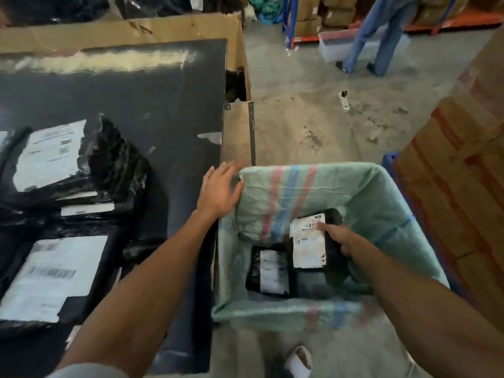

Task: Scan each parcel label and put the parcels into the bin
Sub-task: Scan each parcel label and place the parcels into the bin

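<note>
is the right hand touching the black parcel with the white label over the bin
Touching. The head view shows the right hand gripping the black plastic parcel, thumb on its white label, inside the green woven-sack-lined bin.

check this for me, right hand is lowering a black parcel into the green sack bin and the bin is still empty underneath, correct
Not quite. The head view shows the right hand holding a black parcel inside the green sack bin, but the bin is not empty: another labelled black parcel already lies at the bottom.
</note>
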A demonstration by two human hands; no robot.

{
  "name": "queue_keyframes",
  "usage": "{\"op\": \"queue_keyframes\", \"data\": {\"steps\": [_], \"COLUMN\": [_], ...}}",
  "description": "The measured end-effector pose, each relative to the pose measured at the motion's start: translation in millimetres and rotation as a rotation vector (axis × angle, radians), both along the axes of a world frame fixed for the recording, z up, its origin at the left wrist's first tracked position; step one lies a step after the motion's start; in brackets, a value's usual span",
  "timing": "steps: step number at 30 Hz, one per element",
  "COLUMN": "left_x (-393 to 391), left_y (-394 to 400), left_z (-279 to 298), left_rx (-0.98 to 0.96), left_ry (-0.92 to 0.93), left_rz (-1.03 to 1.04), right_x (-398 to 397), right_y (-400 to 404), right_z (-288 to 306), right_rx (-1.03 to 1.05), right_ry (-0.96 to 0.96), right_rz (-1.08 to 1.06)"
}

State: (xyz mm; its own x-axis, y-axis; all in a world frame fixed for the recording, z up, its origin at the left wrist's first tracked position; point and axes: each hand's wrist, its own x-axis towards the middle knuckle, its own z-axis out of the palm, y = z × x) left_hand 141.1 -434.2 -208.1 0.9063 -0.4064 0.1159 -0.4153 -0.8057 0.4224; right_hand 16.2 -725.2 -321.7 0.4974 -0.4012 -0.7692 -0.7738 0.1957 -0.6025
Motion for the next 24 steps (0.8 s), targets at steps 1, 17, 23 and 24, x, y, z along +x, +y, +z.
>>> {"op": "queue_keyframes", "data": {"steps": [1, 17, 23, 24], "left_x": [3.0, 7.3, 8.0, 8.0], "left_y": [-2.6, -6.3, -6.5, -6.5], "left_z": [-4.1, -15.8, -15.5, -15.8], "left_rx": [0.003, 0.076, 0.081, 0.081], "left_ry": [-0.037, -0.087, -0.083, -0.078], "left_rz": [0.018, 0.098, 0.094, 0.093], "right_x": [7.1, 8.9, 0.9, 1.0], "right_y": [-4.0, 5.9, -7.6, -7.8], "right_z": [-13.2, -136.7, -128.1, -123.3], "right_rx": [-0.036, -0.251, -0.254, -0.241], "right_ry": [0.02, 0.337, 0.407, 0.408], "right_rz": [0.015, 0.345, 0.439, 0.496]}}
